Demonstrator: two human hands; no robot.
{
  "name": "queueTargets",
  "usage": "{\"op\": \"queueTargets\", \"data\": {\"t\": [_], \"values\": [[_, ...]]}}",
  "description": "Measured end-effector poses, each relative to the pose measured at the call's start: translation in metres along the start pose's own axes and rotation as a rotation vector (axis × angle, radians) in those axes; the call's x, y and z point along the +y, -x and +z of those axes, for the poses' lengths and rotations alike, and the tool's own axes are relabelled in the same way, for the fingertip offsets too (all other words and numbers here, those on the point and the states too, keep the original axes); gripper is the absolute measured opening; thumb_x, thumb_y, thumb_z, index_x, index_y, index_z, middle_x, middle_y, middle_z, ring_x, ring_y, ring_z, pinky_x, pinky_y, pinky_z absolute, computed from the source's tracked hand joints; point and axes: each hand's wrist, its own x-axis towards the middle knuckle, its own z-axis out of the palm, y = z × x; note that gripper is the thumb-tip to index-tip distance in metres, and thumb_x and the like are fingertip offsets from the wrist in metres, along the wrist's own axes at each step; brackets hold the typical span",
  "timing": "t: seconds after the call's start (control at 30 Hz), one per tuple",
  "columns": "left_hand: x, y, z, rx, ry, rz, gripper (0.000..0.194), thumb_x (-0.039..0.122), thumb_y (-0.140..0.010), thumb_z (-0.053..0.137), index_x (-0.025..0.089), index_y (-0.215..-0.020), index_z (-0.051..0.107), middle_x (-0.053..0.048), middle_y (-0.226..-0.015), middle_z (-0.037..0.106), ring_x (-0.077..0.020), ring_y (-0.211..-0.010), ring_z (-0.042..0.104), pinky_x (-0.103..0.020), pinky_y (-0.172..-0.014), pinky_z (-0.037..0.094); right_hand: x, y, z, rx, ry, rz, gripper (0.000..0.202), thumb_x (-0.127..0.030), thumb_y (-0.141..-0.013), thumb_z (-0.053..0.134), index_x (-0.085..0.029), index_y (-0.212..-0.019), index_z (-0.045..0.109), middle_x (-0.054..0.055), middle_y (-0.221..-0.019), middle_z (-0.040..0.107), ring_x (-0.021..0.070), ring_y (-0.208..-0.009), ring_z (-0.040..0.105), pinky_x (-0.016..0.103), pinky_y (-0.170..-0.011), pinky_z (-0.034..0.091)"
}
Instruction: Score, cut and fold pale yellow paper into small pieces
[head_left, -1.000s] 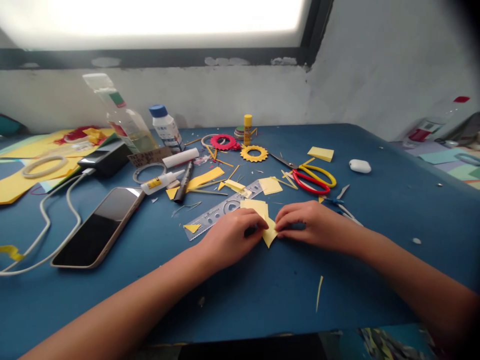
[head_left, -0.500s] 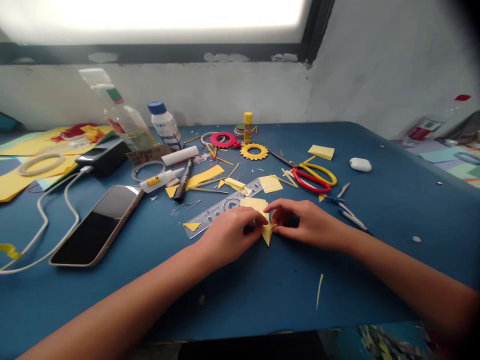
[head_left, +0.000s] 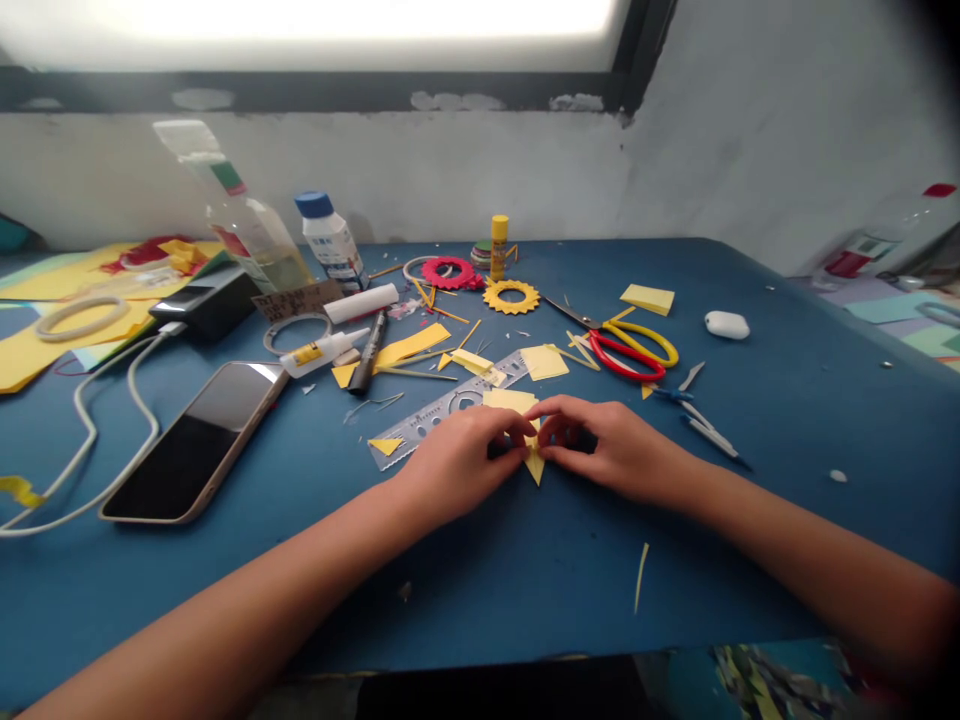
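A small folded piece of yellow paper [head_left: 535, 468] is pinched between my two hands, its pointed end towards me. My left hand [head_left: 469, 455] grips its left side with thumb and fingertips. From the other side, my right hand [head_left: 611, 445] closes thumb and fingers on it. The fingertips hide the paper's middle. Just beyond my fingers lies another pale yellow paper piece [head_left: 508, 400]. A clear plastic ruler [head_left: 420, 430] reaches out past my left hand, with a yellow paper triangle [head_left: 385, 446] on its near end.
Scissors [head_left: 626, 352] with red and yellow handles lie beyond my right hand, near a pair of compasses [head_left: 697, 415]. A phone [head_left: 199, 440], a glue bottle [head_left: 322, 352] and a black marker [head_left: 368, 352] are on the left. A glue stick [head_left: 499, 248] stands at the back.
My right hand's fingers have drawn in closer to the left hand at the folded paper; its small side tip is now covered. The view has shifted slightly.
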Motion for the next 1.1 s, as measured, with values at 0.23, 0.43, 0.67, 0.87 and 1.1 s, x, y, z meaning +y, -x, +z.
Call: {"op": "queueTargets", "data": {"t": [0.23,0.43,0.67,0.87,1.1], "values": [[0.001,0.000,0.003,-0.006,0.000,-0.015,0.015,0.017,-0.080,0.058,0.020,-0.094,0.063,-0.002,-0.081,0.065,-0.0142,-0.070,0.060,-0.025,-0.061,0.046,0.000,0.001,0.003,0.027,0.010,0.011,0.036,-0.017,-0.080,0.056,-0.022,-0.115,0.052,0.002,-0.086,0.068,0.0146,-0.076,0.064,0.028,-0.071,0.050],[0.002,-0.002,0.001,-0.006,0.026,-0.012,0.014,0.019,-0.079,0.064,0.020,-0.093,0.062,-0.001,-0.085,0.068,-0.0166,-0.078,0.062,-0.029,-0.069,0.048,-0.005,0.005,0.009,0.111,0.052,0.033,0.039,-0.014,-0.079,0.057,-0.023,-0.116,0.052,0.001,-0.085,0.068,0.0160,-0.079,0.064,0.029,-0.075,0.050],[0.001,-0.001,0.000,-0.007,0.016,-0.019,0.038,0.027,-0.071,0.075,0.021,-0.106,0.061,-0.004,-0.102,0.067,-0.0226,-0.097,0.057,-0.038,-0.084,0.045,-0.002,0.007,0.009,0.157,0.043,0.053,0.045,-0.022,-0.078,0.063,-0.023,-0.121,0.052,0.000,-0.087,0.068,0.0154,-0.080,0.062,0.029,-0.075,0.050],[0.003,-0.001,-0.003,-0.026,0.004,-0.004,0.040,0.027,-0.072,0.073,0.023,-0.110,0.061,-0.003,-0.104,0.067,-0.0229,-0.098,0.056,-0.040,-0.086,0.044,-0.002,0.008,0.006,0.135,0.087,0.080,0.057,-0.024,-0.074,0.068,-0.024,-0.128,0.048,0.003,-0.098,0.069,0.0186,-0.086,0.062,0.034,-0.079,0.051],[0.000,0.000,-0.001,0.015,-0.025,0.041,0.033,0.032,-0.070,0.076,0.018,-0.098,0.065,-0.008,-0.108,0.065,-0.0239,-0.100,0.057,-0.041,-0.089,0.044,0.005,0.014,0.005,0.160,0.267,-0.014,0.048,-0.031,-0.075,0.071,-0.016,-0.118,0.058,0.011,-0.112,0.065,0.0242,-0.104,0.058,0.041,-0.091,0.048]]}}
